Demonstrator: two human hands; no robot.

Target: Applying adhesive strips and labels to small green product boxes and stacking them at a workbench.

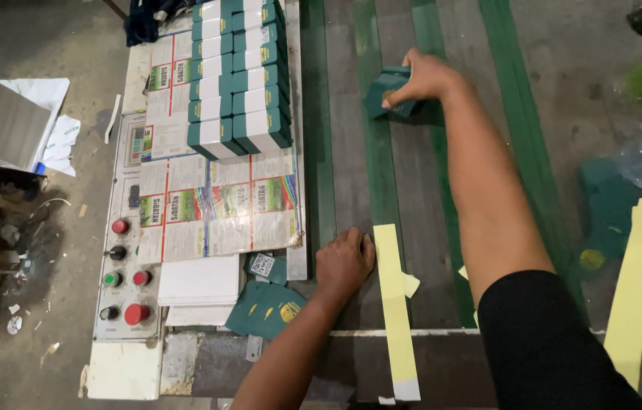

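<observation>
While the right hand (423, 76) grips a small dark green cardboard box (385, 93) on the grey conveyor belt (419, 182), the left hand (343, 262) rests loosely curled, holding nothing, beside a pale yellow paper strip (393, 304).

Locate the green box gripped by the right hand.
Head view, upper middle: the green box sits under the right hand on the green-striped conveyor belt, right of the stacked boxes.

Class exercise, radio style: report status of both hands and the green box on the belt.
Right hand gripping small green box on green belt. Left hand resting flat by yellow strip. Stacked green boxes off to the side, nothing blocking.
</observation>
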